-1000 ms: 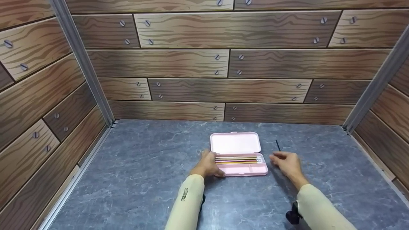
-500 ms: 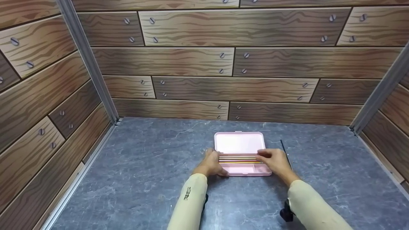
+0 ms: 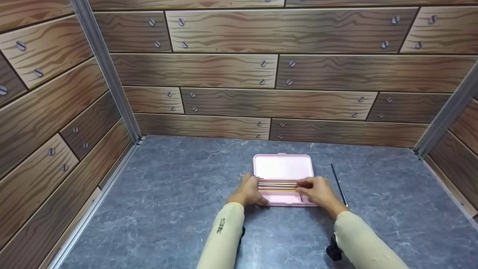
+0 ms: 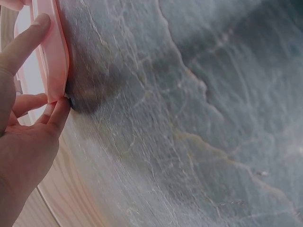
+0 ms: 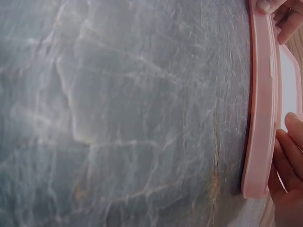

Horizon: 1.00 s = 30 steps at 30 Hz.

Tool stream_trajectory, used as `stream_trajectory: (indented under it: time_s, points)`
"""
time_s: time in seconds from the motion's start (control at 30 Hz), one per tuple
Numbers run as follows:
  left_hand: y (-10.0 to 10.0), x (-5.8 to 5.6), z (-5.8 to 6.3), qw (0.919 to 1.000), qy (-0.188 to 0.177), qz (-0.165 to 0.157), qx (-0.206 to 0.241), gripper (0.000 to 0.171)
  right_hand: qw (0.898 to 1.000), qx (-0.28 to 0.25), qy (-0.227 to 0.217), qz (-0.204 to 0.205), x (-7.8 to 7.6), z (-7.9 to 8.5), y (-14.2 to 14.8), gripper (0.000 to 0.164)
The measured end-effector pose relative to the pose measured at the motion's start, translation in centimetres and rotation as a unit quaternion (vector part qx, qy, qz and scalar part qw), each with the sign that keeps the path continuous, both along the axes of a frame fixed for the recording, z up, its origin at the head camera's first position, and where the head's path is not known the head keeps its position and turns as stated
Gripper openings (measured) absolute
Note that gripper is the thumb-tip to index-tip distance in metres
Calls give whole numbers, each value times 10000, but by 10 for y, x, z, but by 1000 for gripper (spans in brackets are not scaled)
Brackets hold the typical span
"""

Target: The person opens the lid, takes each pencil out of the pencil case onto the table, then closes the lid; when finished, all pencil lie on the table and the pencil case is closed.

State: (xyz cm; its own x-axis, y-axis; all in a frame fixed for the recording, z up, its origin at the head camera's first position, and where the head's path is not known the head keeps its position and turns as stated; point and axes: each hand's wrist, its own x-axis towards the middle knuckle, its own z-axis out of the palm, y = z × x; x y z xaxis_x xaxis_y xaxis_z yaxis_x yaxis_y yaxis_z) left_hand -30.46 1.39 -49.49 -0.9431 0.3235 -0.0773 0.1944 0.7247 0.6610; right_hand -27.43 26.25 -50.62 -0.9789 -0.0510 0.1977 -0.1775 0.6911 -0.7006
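Note:
A pink pencil case (image 3: 287, 198) lies with its lid (image 3: 283, 166) folded back on the table. Several pencils (image 3: 278, 185) lie side by side in its rear compartment. My left hand (image 3: 247, 190) grips the case's left end, thumb at the front wall and fingers toward the back; the left wrist view shows fingertips under the corner of the case (image 4: 57, 71). Over the right part of the case, my right hand (image 3: 318, 192) pinches the pencils near their right ends, which its fingers hide. In the right wrist view its fingers (image 5: 286, 151) reach over the case wall.
A thin black stick (image 3: 338, 183) lies on the grey marbled table (image 3: 179, 201), right of the case. Wood-patterned panels (image 3: 224, 71) stand behind and at both sides, with metal posts (image 3: 108, 74) in the corners.
My right hand has moved left from beside the case onto the pencils' right ends, then slightly farther inward. The left hand keeps its hold on the case. The head view has shifted slightly.

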Motion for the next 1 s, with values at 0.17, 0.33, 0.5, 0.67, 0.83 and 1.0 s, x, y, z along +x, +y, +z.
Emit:
stream_trajectory:
  time_s: [0.17, 0.33, 0.5, 0.67, 0.83, 1.0]
  points:
    - [-1, 0, 0, 10000, 71, -42, -30, 69, 9996, 104, 87, 261, -1, -3, 0, 17]
    - [-1, 0, 1, 9999, 82, -68, 5, 68, 9991, 272, 75, 308, -3, -3, -2, 13]
    - [-1, 0, 0, 9998, 170, -134, -24, 67, 9976, 300, 59, 619, -4, -4, -3, 13]
    - [-1, 0, 1, 9993, 286, -192, -142, 66, 9941, 308, 133, 1030, -4, -6, -4, 14]
    - [0, -1, 1, 9992, 280, -203, -190, 66, 9931, 222, 136, 1146, -4, -6, -4, 12]
    - [0, -2, 0, 9991, 326, -231, -140, 63, 9924, 135, 8, 1220, -6, -5, -5, 11]
